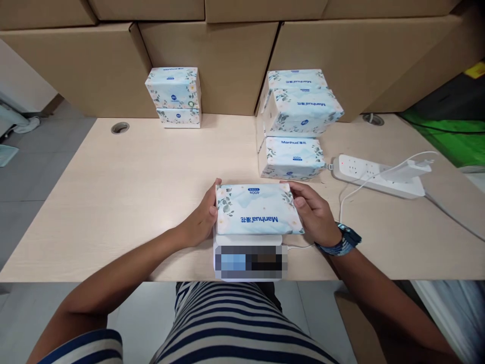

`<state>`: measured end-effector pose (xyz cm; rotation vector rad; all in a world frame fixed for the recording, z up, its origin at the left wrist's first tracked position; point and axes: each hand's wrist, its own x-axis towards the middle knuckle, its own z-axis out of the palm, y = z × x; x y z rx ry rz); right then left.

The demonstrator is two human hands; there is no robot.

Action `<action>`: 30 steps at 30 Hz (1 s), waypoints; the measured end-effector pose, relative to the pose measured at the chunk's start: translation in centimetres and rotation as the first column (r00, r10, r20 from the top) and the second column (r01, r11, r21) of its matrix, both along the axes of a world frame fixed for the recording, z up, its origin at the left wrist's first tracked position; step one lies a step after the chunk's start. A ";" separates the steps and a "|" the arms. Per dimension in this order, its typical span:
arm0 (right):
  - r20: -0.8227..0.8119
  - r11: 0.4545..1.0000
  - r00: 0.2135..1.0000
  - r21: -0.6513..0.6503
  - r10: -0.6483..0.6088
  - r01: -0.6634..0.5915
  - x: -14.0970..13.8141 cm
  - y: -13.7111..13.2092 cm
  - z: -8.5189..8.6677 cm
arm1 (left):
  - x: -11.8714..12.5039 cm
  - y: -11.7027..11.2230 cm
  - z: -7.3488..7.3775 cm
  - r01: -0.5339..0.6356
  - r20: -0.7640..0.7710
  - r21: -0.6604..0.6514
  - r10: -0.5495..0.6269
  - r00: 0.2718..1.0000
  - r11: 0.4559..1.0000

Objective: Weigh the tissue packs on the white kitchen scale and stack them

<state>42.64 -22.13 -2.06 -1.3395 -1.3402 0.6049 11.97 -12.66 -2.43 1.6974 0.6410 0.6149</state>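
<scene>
A pack of tissues (259, 208), pale blue with flowers and upside-down lettering, sits at or just above a white scale (248, 241) near the table's front edge. Whether it rests on the scale I cannot tell. My left hand (203, 216) grips the pack's left end, and my right hand (313, 208) holds its right end, thumb on the near side. The scale's display is blurred out. Beyond my right hand stands a pile of like tissue packs (293, 156). A smaller stack of two packs (173, 91) is at the back left.
Large cardboard boxes (212, 55) line the table's back edge. On the right lies a white power strip (379, 177) with a charger and a cable running towards the scale. Cable holes (120, 128) pierce the light wooden table (113, 187).
</scene>
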 end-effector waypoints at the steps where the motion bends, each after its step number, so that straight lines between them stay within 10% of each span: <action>1: 0.001 1.000 1.000 -0.004 -0.001 0.001 0.0 0.0 0.0 | 0.0 -0.1 -0.1 -0.009 0.005 0.005 0.009 1.000 1.000; 11: -0.069 1.000 0.998 -0.012 0.009 -0.010 0.1 -0.1 -0.4 | -0.3 0.2 -1.2 -0.017 0.057 -0.047 0.020 0.998 0.999; 17: -0.114 0.994 0.990 0.071 0.088 -0.080 0.3 0.0 -0.7 | -0.3 1.4 -3.6 0.112 0.175 0.146 -0.137 0.975 0.983; 30: 0.184 0.960 0.947 0.047 0.263 -0.276 3.3 -0.3 0.6 | -0.6 1.5 -0.5 0.078 0.046 0.490 -0.116 0.992 0.868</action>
